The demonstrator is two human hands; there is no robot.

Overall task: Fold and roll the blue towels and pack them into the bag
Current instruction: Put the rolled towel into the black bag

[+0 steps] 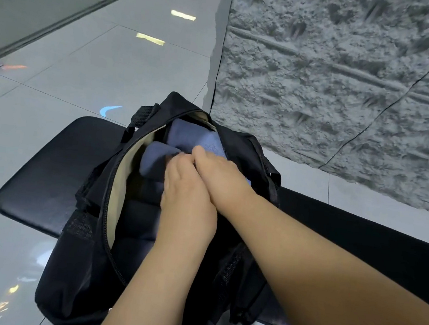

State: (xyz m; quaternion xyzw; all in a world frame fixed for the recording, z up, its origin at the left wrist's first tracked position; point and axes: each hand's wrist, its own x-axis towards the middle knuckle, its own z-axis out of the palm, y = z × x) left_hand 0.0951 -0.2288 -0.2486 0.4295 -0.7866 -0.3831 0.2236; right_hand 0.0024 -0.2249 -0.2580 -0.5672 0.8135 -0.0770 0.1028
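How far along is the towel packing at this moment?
Mostly done: several rolled blue towels already lie inside the open black bag on the bench. In hand: the left hand and right hand press into the opening together. No loose towels in view; the bag remains unzipped.

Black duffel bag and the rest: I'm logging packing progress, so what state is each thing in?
Black fabric duffel bag: unzipped, on the black padded bench.
Rolled blue towels: inside the bag.
Left hand: in the opening, on the towels.
Right hand: likewise.
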